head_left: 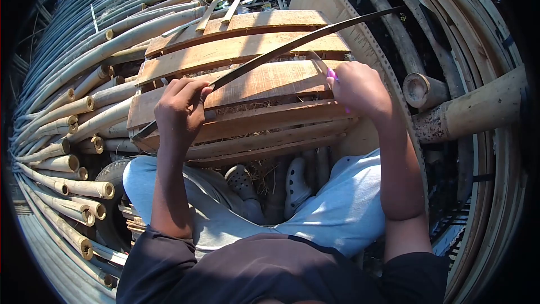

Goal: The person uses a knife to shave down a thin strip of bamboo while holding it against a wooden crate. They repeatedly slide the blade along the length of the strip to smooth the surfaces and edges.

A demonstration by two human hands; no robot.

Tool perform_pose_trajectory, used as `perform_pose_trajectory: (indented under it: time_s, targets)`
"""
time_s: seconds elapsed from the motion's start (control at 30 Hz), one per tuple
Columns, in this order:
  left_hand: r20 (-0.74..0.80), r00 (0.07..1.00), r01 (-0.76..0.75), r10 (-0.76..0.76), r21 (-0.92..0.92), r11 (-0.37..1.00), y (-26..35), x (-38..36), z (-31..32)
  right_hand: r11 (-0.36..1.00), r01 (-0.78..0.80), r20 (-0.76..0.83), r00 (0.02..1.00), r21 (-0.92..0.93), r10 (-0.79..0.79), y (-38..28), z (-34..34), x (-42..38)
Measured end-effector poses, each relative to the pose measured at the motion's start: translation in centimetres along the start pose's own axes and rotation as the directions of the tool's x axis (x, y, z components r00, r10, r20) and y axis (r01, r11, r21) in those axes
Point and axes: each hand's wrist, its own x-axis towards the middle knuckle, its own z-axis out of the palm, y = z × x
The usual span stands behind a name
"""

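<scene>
Head view: the left hand [179, 110] is clamped on a long dark bamboo strip [292, 45] lying across a wooden pallet [253, 87]. The right hand [360, 87] is closed on what may be a pink-handled tool [333, 74], mostly hidden. Bamboo poles [73, 118] are stacked left.

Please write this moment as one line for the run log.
left hand: grips bamboo strip | right hand: holds pink-handled tool | strip lies across wooden pallet | bamboo poles at left
</scene>
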Motion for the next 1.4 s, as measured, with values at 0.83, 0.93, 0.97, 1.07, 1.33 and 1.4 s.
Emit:
perform_pose_trajectory:
  time_s: [0.83, 0.93, 0.97, 1.07, 1.33, 1.4]
  targets:
    - [-0.007, 1.0, -0.001, 0.0, -0.019, 1.0, -0.2, -0.2, 0.8, 0.927, -0.362, 0.326, 0.892, 0.098, 0.314, 6.6, -4.9, -1.3]
    - [0.005, 1.0, 0.001, -0.001, -0.008, 1.0, -0.2, -0.2, 0.8, 0.895, -0.306, 0.431, 0.89, 0.325, 0.148, 3.3, -4.3, -1.5]
    - [0.013, 1.0, 0.015, -0.015, -0.018, 1.0, -0.1, -0.2, 0.8, 0.883, -0.297, 0.523, 0.85, 0.364, 0.07, 2.8, -4.1, -1.5]
    - [0.032, 0.999, 0.027, -0.026, -0.035, 0.999, -0.2, -0.4, 0.9, 0.957, -0.282, 0.511, 0.814, -0.068, 0.276, 5.2, -3.6, -0.9]
    - [0.051, 0.999, 0.016, -0.013, -0.051, 0.999, -0.4, -0.4, 1.1, 0.92, -0.392, 0.373, 0.852, -0.009, 0.367, 6.6, -5.8, -2.4]
    - [0.057, 0.998, 0.037, -0.033, -0.061, 0.997, -0.3, -0.4, 1.1, 0.937, -0.345, 0.439, 0.851, 0.053, 0.288, 6.0, -5.5, -2.2]
